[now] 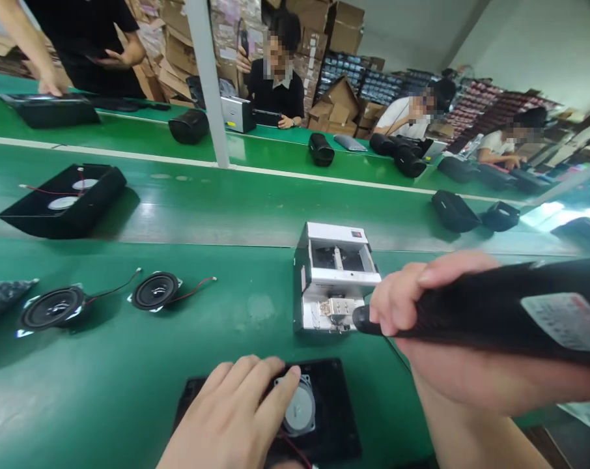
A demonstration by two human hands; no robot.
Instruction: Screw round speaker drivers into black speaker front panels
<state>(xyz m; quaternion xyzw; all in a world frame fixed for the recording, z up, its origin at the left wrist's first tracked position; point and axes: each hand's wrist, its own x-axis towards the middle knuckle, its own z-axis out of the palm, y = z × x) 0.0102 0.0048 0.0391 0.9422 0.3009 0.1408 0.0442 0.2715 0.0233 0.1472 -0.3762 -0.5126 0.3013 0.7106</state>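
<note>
Green worktop (129, 397) runs beneath both my hands. My left hand (226, 417) lies open, fingers spread, over a round speaker (299, 409) that already sits in a black panel (337, 426), with a red wire (295, 448) trailing from it. My right hand (436, 332) is closed around a black electric screwdriver (471, 312), its nose just beside a white metal screw feeder (337, 277) straight ahead. Two loose speakers (154, 290) lie off to my left, wires free, not yet in any panel. My left fingers cover part of the seated speaker and its mounting, so I cannot tell whether any screws hold it. The bottom edge of the panel runs out of view, and the screwdriver's tip is too dark to make out.
</note>
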